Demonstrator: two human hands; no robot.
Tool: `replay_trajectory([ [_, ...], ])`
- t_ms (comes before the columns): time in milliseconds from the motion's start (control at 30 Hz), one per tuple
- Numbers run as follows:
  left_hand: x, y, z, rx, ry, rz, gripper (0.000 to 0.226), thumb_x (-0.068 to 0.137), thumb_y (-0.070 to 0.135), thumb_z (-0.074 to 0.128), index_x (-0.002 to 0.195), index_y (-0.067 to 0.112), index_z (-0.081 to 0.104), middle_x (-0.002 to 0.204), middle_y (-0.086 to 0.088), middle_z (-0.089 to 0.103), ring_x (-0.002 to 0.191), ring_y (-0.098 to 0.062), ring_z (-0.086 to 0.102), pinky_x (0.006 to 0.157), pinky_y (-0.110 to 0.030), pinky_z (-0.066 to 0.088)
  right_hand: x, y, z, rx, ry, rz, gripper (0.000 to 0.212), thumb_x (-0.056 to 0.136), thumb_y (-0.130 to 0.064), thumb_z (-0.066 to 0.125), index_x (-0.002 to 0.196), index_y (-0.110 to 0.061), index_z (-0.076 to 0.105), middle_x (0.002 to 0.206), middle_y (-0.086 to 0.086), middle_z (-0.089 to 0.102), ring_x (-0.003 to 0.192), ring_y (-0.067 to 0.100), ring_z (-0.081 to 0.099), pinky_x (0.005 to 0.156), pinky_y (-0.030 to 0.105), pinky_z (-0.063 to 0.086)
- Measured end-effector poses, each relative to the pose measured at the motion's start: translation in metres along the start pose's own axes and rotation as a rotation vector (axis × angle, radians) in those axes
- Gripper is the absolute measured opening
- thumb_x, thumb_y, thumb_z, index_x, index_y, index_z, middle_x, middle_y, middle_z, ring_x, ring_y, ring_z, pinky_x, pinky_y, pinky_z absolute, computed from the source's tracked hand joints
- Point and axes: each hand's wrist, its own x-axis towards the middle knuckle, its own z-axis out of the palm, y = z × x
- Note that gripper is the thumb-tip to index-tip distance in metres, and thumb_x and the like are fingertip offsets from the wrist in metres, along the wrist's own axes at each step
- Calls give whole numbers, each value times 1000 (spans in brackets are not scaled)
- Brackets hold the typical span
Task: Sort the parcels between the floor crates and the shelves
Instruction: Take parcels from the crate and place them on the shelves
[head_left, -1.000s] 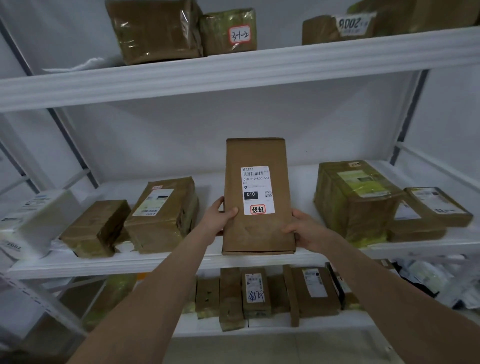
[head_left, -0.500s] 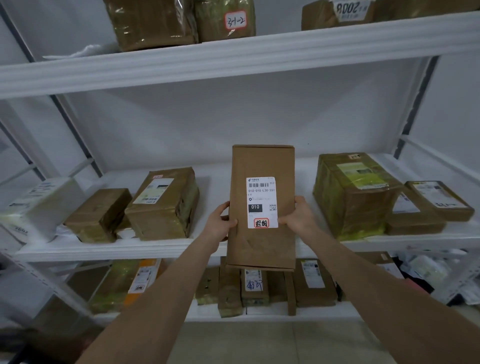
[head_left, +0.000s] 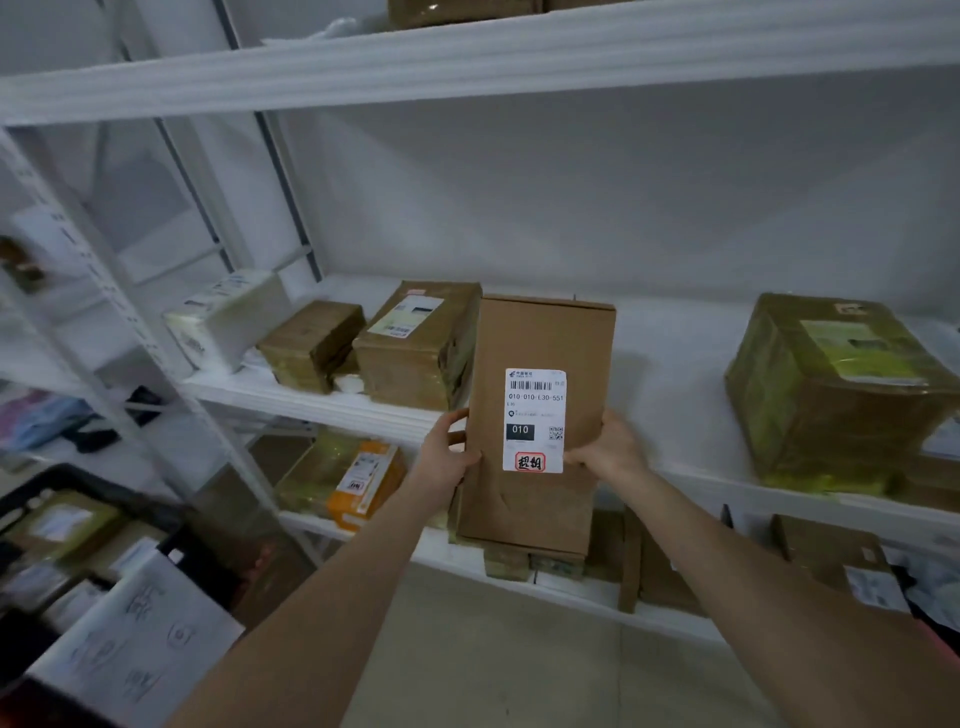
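Note:
I hold a tall flat brown cardboard parcel (head_left: 540, 343) upright in front of the middle shelf (head_left: 675, 374). It carries a white shipping label marked 010 with a red-circled stamp. My left hand (head_left: 447, 457) grips its left edge and my right hand (head_left: 608, 452) grips its right edge, both at label height. The parcel's lower end hangs below the shelf's front lip, off the shelf board.
Taped brown parcels (head_left: 421, 343) and a white packet (head_left: 228, 317) lie on the middle shelf at left, a large taped box (head_left: 836, 389) at right. More parcels (head_left: 353, 478) fill the lower shelf. A black floor crate (head_left: 78, 525) with parcels sits at lower left.
The parcel has come off the shelf board and moved down and toward me. My hands slid up to label height. My view swung left, bringing the floor crate in.

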Motion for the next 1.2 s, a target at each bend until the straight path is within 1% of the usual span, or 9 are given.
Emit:
replay_trajectory([
  [167, -24, -34, -43, -13, 110, -54, 57, 87, -2, 55, 136, 23, 41, 123, -7, 58, 102, -24, 61, 64, -33, 55, -16, -9, 44, -97, -129, -77, 64, 64, -19, 86, 119, -20, 51, 119, 0, 64, 109, 21, 60, 93, 42, 51],
  [300, -42, -63, -83, -22, 215, -96, 57, 87, -5, 55, 135, 23, 42, 113, -7, 60, 88, -24, 62, 66, -39, 54, -29, -20, 90, -192, -218, -155, 58, 68, -23, 84, 115, -18, 52, 118, 1, 64, 107, 20, 60, 91, 42, 51],
  [367, -50, -79, -104, -31, 286, -117, 54, 87, -5, 56, 135, 17, 43, 116, -13, 60, 89, -25, 62, 66, -35, 53, -37, -27, 116, -239, -255, -176, 58, 68, -25, 84, 116, -18, 52, 117, 1, 64, 105, 21, 60, 89, 41, 51],
  [500, -66, -118, -148, -35, 394, -198, 57, 87, 0, 61, 138, 18, 42, 120, -14, 62, 101, -26, 62, 82, -40, 54, -52, -38, 176, -307, -336, -156, 60, 71, -28, 82, 121, -19, 50, 121, 1, 63, 108, 23, 61, 89, 42, 52],
  [633, -85, -159, -201, -81, 473, -299, 57, 88, 4, 61, 139, 20, 41, 126, -7, 58, 109, -25, 58, 89, -48, 53, -69, -55, 246, -362, -411, -164, 56, 68, -28, 83, 115, -24, 53, 117, -1, 65, 105, 22, 62, 86, 40, 52],
  [733, -100, -187, -253, -136, 506, -393, 54, 90, 6, 59, 137, 22, 40, 121, -7, 57, 106, -27, 59, 84, -49, 55, -87, -74, 305, -389, -478, -181, 62, 67, -27, 84, 121, -22, 52, 118, 0, 64, 105, 22, 61, 88, 41, 51],
  [900, -139, -223, -360, -145, 581, -497, 54, 91, 8, 59, 139, 21, 39, 90, 5, 57, 80, -14, 59, 53, -27, 51, -125, -112, 420, -356, -645, -228, 73, 70, -18, 83, 133, -14, 47, 124, 6, 60, 110, 24, 58, 79, 24, 45],
  [1067, -164, -246, -456, -128, 680, -549, 53, 90, 13, 62, 139, 20, 42, 104, -1, 60, 94, -23, 62, 68, -39, 57, -152, -144, 520, -353, -739, -251, 58, 75, -25, 79, 125, -17, 52, 117, 1, 64, 101, 21, 61, 83, 34, 50],
  [1200, -159, -253, -507, -106, 757, -560, 49, 91, 18, 61, 137, 19, 43, 110, 0, 58, 91, -21, 63, 62, -37, 58, -144, -169, 584, -365, -782, -207, 36, 78, -23, 73, 112, -20, 62, 111, 2, 69, 88, 18, 63, 81, 34, 54],
])
